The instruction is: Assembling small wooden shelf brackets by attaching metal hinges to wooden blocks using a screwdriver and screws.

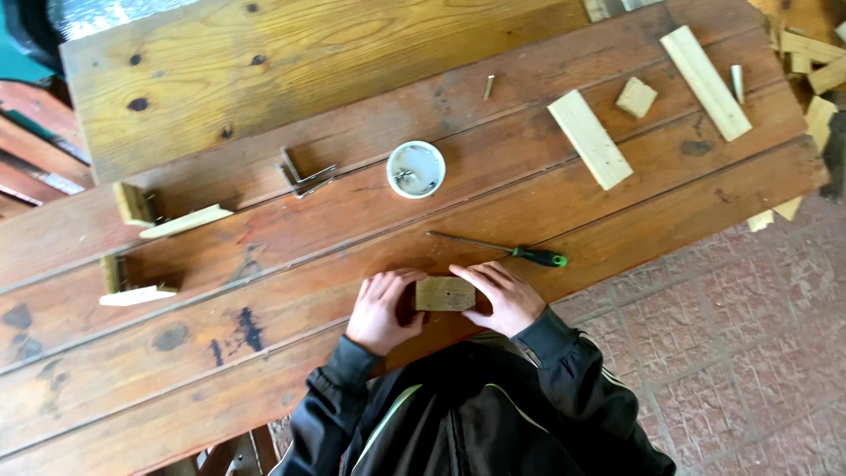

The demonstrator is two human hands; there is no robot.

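Two hands frame a small wooden block (445, 293) at the near edge of the counter (264, 238): the left hand (382, 310) curls against the block's left end, the right hand (504, 297) grips its right end, fingers bent around it. Progress looks partial. Far to the left of the left hand lie two L-shaped wooden pieces (167, 216), apparently already joined. Beyond the right hand rests a green-handled screwdriver (502, 250), untouched, and farther on a white tub of screws (416, 169). Uncut slats (589, 139) lie well beyond, to the right.
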